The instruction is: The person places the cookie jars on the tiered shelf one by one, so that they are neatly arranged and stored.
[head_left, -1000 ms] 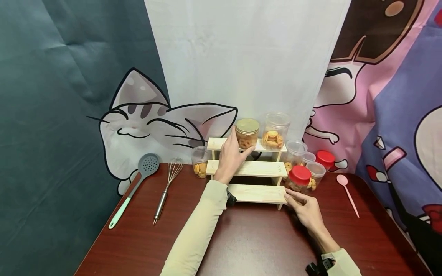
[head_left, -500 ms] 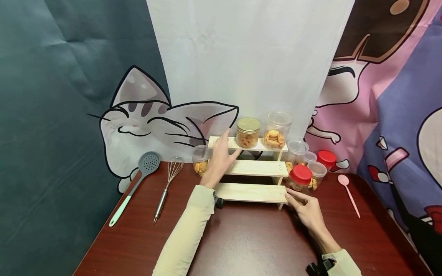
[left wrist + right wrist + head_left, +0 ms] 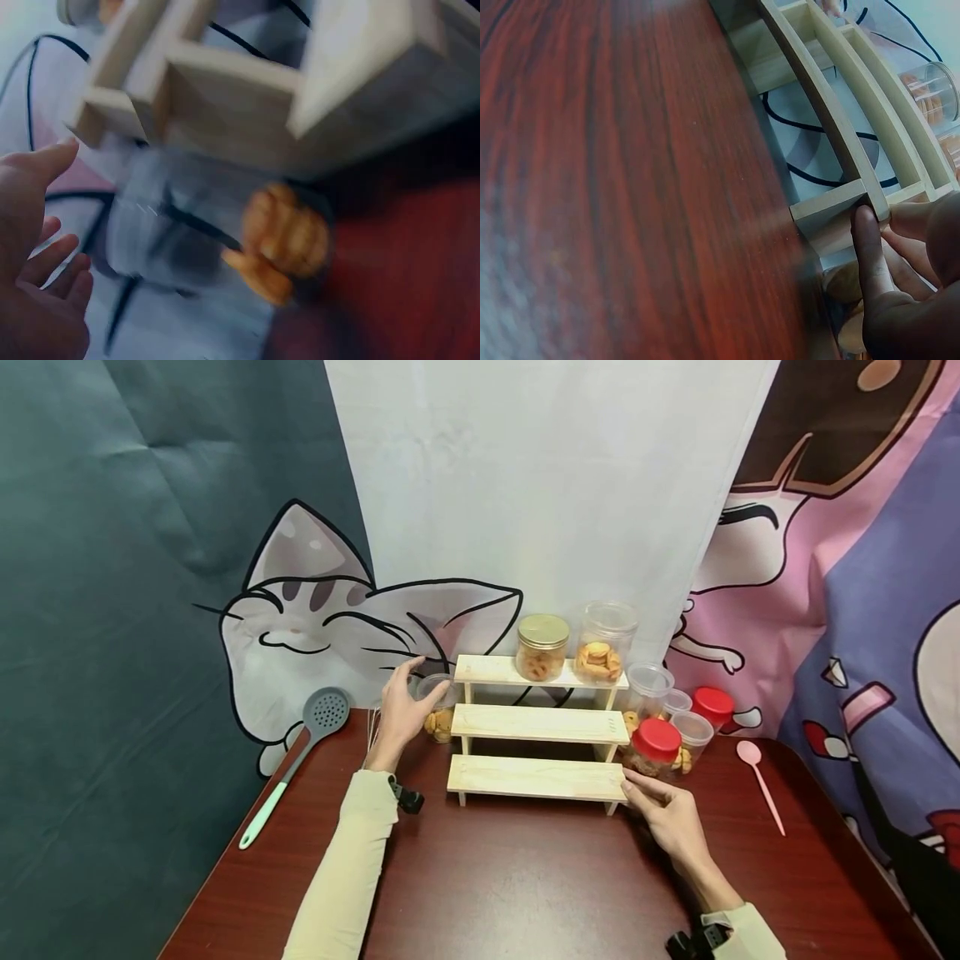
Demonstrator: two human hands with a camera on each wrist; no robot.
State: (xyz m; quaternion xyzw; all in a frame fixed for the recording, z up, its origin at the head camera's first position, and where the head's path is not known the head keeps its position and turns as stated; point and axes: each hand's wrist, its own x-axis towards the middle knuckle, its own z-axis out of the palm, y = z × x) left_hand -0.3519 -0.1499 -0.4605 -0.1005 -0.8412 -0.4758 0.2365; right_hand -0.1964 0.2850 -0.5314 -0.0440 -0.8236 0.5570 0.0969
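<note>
Both sleeves are a pale cream. The left sleeve point(image 3: 337, 868) is long and softly creased, reaching to the wrist; of the right sleeve point(image 3: 748, 935) only the end shows. A small black device point(image 3: 407, 798) sits at the left cuff, a chunkier black unit point(image 3: 697, 942) at the right. The left hand point(image 3: 403, 708) and right hand point(image 3: 672, 823) are bare.

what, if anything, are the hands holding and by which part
The right hand pinches the rack by the right end of its lowest shelf. The left hand holds nothing.
</note>
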